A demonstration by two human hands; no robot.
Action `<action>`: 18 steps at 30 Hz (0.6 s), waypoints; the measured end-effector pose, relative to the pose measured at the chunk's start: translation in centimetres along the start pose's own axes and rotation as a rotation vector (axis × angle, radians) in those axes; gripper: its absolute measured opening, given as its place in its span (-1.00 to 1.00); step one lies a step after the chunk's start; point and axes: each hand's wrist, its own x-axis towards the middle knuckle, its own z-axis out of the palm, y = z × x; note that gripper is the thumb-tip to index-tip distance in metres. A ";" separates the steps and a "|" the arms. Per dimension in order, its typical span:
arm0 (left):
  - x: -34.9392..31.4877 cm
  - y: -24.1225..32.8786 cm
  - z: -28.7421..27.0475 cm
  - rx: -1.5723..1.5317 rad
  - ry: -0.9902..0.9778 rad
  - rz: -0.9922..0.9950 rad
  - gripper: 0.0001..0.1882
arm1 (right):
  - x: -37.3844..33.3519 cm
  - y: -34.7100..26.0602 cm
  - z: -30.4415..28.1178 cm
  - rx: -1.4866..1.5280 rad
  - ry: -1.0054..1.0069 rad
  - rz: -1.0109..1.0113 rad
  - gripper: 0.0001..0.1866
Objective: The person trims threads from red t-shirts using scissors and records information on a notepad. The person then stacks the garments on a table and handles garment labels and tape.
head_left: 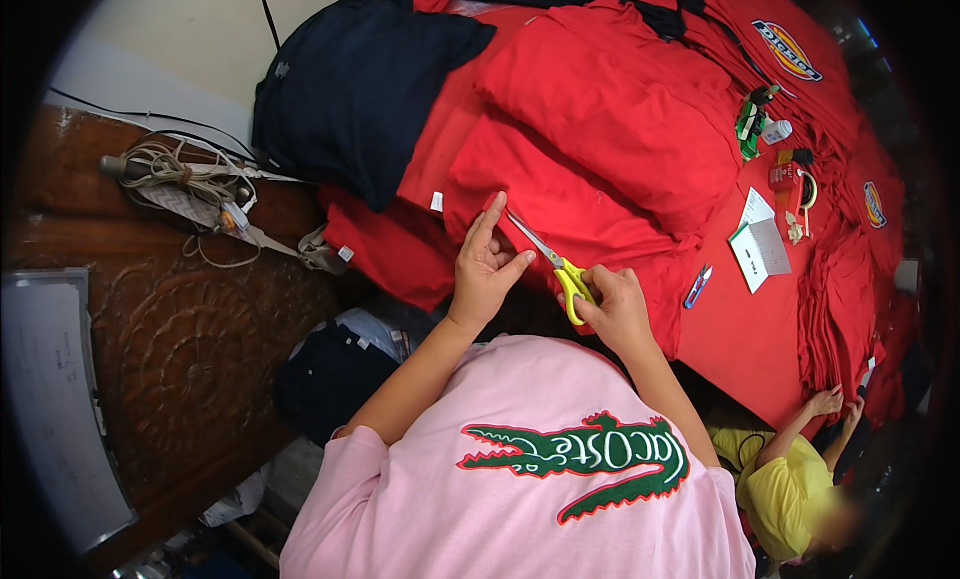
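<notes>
The scissors (557, 262) gripped in the right hand (617, 301) are coloured yellow at the handles (570, 279), silver at the blades (533, 236). Beyond the grip, plain red is seen on the cloth (590, 199); farther left, dark navy on the garment (350, 99). Right of it, blue is shown by the snips (697, 288). Below, the pink shirt (430, 519) is patterned with a green, red-edged crocodile (620, 456).

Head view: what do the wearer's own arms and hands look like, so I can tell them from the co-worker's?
The left hand and right hand are bare, with no gloves or watch showing. The forearms are uncovered too, below short pink sleeves. The matching pink shirt carries a green crocodile edged in red, with white lettering.
</notes>
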 end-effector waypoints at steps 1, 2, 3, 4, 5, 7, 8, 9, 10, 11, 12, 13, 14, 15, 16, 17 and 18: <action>0.0 -0.4 -0.2 0.062 0.017 0.029 -0.10 | -0.1 0.2 0.1 0.013 0.000 0.015 -0.69; 0.1 -0.9 -0.5 0.125 0.034 0.059 -0.11 | -0.1 0.1 0.1 0.008 -0.020 0.032 -0.69; 0.1 -1.4 -0.8 0.188 0.052 0.089 -0.11 | -0.1 -0.1 0.1 0.003 -0.039 0.049 -0.70; 0.1 -1.8 -1.3 0.187 0.064 0.020 -0.12 | -0.1 -0.3 0.1 -0.002 -0.059 0.066 -0.70; 0.3 -1.7 -1.6 0.183 0.071 -0.049 -0.12 | -0.1 -0.3 0.2 0.009 -0.039 0.049 -0.69; 0.5 -1.8 -1.7 0.108 0.084 -0.060 -0.12 | 0.0 -0.7 0.5 0.031 0.000 0.014 -0.69; 0.6 -1.2 -1.2 0.038 0.092 -0.004 -0.11 | 0.3 -1.1 0.5 0.022 -0.020 0.023 -0.68; 0.8 -0.8 -0.9 -0.033 0.099 0.053 -0.09 | 0.7 -1.6 0.2 0.013 -0.040 0.032 -0.68; 0.8 -0.4 -0.9 -0.052 0.090 0.036 -0.08 | 1.1 -1.9 0.1 0.004 -0.061 0.040 -0.67; 0.8 0.0 -0.9 -0.072 0.080 0.018 -0.07 | 1.4 -1.9 0.2 -0.001 -0.075 0.042 -0.66; 0.8 0.1 -1.0 -0.092 0.070 0.000 -0.06 | 1.7 -1.8 0.3 -0.006 -0.089 0.044 -0.65; 0.9 0.1 -1.2 -0.096 0.060 0.003 -0.05 | 1.8 -1.8 0.3 -0.012 -0.104 0.047 -0.64; 1.0 0.1 -1.5 -0.098 0.054 0.007 -0.05 | 1.9 -1.8 0.4 -0.007 -0.106 0.051 -0.66; 1.0 0.1 -1.6 -0.100 0.049 0.011 -0.04 | 1.9 -1.9 0.5 -0.002 -0.108 0.055 -0.68; 0.9 0.1 -1.7 -0.124 0.054 0.000 -0.06 | 1.9 -1.9 0.6 0.002 -0.109 0.060 -0.70; 0.9 0.2 -1.8 -0.148 0.058 -0.011 -0.07 | 1.9 -1.8 0.7 0.018 -0.115 0.082 -0.71; 0.9 0.2 -1.8 -0.172 0.062 -0.022 -0.09 | 1.8 -1.6 0.9 0.034 -0.120 0.105 -0.72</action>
